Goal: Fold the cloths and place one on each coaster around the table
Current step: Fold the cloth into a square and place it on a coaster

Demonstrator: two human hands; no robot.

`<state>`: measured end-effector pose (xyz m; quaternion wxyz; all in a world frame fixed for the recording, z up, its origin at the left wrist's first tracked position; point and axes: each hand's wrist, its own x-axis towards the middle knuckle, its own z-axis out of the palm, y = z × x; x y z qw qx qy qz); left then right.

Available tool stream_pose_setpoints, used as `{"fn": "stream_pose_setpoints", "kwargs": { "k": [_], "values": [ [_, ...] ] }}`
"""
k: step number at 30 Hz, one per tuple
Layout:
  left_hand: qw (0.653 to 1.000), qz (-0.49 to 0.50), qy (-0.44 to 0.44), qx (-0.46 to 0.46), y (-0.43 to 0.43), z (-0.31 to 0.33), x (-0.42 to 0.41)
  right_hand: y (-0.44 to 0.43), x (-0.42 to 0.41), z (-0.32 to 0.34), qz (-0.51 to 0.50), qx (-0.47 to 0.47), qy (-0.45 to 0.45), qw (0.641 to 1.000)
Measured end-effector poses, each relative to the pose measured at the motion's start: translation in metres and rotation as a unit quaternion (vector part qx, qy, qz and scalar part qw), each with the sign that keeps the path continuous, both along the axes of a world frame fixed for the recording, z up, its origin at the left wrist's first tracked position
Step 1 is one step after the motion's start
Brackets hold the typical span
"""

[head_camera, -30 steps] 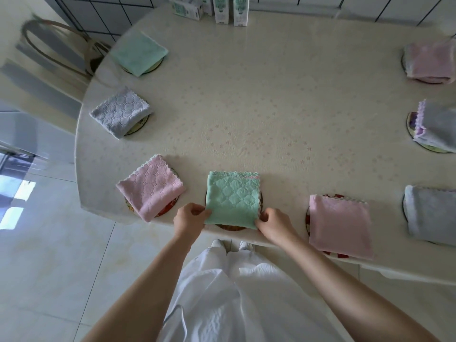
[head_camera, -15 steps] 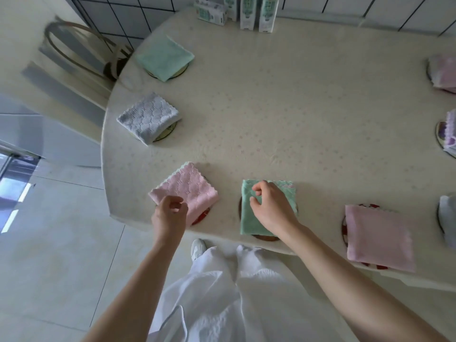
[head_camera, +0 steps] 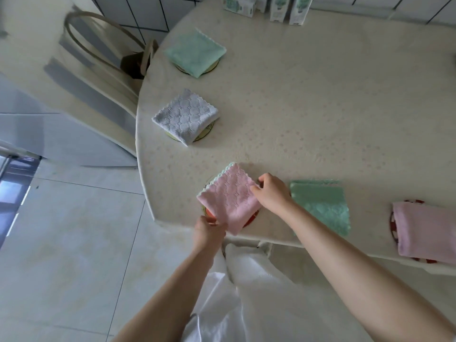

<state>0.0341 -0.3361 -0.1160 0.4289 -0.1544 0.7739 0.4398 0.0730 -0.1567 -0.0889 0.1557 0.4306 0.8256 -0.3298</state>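
Observation:
A folded pink cloth [head_camera: 230,197] lies on a red-rimmed coaster [head_camera: 252,218] at the table's near edge. My left hand [head_camera: 209,230] pinches its near corner and my right hand [head_camera: 271,191] pinches its right corner. To the right a folded green cloth [head_camera: 323,204] lies flat, then another pink cloth [head_camera: 424,230] on a red coaster [head_camera: 394,227]. Farther along the left edge are a grey cloth [head_camera: 186,116] and a green cloth [head_camera: 195,51], each on a coaster.
The cream table [head_camera: 308,107] has several cartons [head_camera: 269,6] at its far edge. A chair [head_camera: 98,58] stands at the table's left side. Tiled floor lies to the left, and my white garment [head_camera: 234,292] hangs below the table edge.
My view has swung left. My right hand left the green cloth and took the pink cloth's right corner, while my left hand dropped to its near corner.

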Motion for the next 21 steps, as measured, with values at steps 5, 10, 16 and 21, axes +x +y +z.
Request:
{"fn": "stream_pose_setpoints", "kwargs": {
  "k": [5,10,16,21],
  "values": [
    [0.991,0.041,-0.112,0.064,0.007,0.007,0.0,0.0,-0.007,0.009,0.01,-0.063,-0.051,0.997],
    [0.975,0.085,-0.175,0.106,0.006,0.012,-0.008,0.002,-0.01,0.013,-0.003,-0.085,-0.056,0.995],
    [0.992,-0.008,-0.077,0.102,-0.001,0.024,-0.041,0.003,-0.003,0.021,-0.076,-0.203,0.057,0.974],
    [0.989,-0.138,0.048,0.033,0.002,0.031,-0.063,-0.007,0.017,0.011,-0.123,-0.227,0.082,0.963]
  ]
}}
